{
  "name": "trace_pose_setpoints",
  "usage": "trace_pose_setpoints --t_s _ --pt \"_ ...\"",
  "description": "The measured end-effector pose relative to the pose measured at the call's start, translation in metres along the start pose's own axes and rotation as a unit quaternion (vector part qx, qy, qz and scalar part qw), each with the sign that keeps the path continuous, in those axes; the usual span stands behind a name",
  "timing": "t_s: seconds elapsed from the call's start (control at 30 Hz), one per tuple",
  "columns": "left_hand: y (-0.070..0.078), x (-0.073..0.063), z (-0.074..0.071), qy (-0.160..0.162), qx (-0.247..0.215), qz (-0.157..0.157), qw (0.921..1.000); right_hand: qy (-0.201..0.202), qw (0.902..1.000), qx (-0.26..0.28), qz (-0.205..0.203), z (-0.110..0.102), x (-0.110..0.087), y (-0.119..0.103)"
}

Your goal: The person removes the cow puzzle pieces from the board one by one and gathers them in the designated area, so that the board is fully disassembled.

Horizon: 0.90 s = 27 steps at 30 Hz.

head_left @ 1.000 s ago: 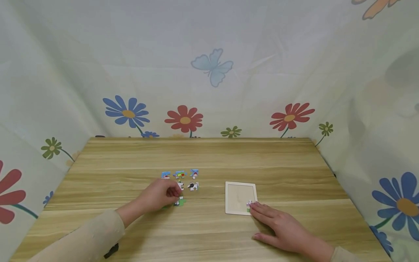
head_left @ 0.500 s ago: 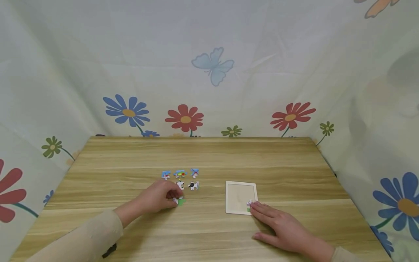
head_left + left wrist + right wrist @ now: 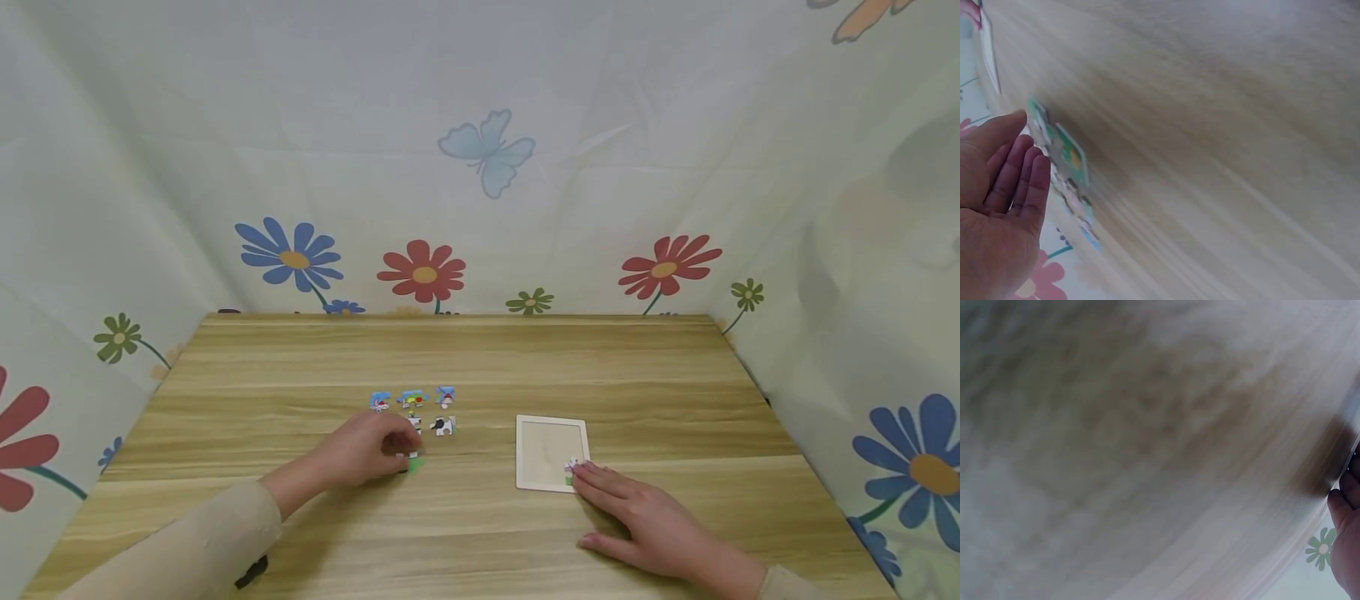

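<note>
My left hand (image 3: 363,447) is over the lower part of a group of puzzle pieces, thumb and index finger pinching a green-and-white puzzle piece (image 3: 415,464) at its edges. In the left wrist view the curled fingers of the left hand (image 3: 1007,187) are beside the group, and a green piece with a yellow spot (image 3: 1072,152) lies nearby. A square puzzle tray (image 3: 543,452) with a pale rim is at the right. My right hand (image 3: 641,517) rests straight fingers on its lower right corner, partly covering a puzzle piece (image 3: 570,471) inside.
Behind the left hand lie three blue-topped pieces (image 3: 412,399) in a row. A black-and-white piece (image 3: 442,426) lies right of the fingers; another is partly hidden by them. A flower-printed cloth (image 3: 487,250) stands behind the wooden table (image 3: 480,358).
My left hand has shifted slightly right and down, its thumb and index finger coming around the green-and-white puzzle piece. The right hand and the tray have stayed in place.
</note>
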<state>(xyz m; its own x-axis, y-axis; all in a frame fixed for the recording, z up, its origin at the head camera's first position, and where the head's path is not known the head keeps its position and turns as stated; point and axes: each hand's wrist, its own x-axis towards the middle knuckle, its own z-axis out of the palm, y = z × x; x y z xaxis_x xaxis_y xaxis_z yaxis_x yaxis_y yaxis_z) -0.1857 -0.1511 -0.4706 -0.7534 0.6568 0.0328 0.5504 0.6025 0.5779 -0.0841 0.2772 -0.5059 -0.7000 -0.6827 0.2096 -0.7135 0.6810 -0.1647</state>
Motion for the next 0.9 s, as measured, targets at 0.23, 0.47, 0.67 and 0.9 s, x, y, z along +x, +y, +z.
trace_pose_setpoints --t_s 0.23,0.47,0.67,0.9 --pt "0.018 0.024 0.006 0.0 0.004 0.036 0.9993 0.001 1.0 0.001 0.004 -0.002 0.0 0.0" --pt "0.048 0.054 0.027 -0.011 -0.037 0.06 0.9974 0.004 1.0 0.0 0.0 -0.001 -0.001 -0.001" --pt "0.069 0.081 0.049 -0.022 -0.077 0.078 0.9938 -0.003 1.0 0.004 0.007 -0.001 -0.001 -0.001" --pt "0.083 0.104 0.067 -0.03 -0.109 0.07 0.9911 0.005 1.0 -0.003 0.004 0.0 0.0 -0.001"
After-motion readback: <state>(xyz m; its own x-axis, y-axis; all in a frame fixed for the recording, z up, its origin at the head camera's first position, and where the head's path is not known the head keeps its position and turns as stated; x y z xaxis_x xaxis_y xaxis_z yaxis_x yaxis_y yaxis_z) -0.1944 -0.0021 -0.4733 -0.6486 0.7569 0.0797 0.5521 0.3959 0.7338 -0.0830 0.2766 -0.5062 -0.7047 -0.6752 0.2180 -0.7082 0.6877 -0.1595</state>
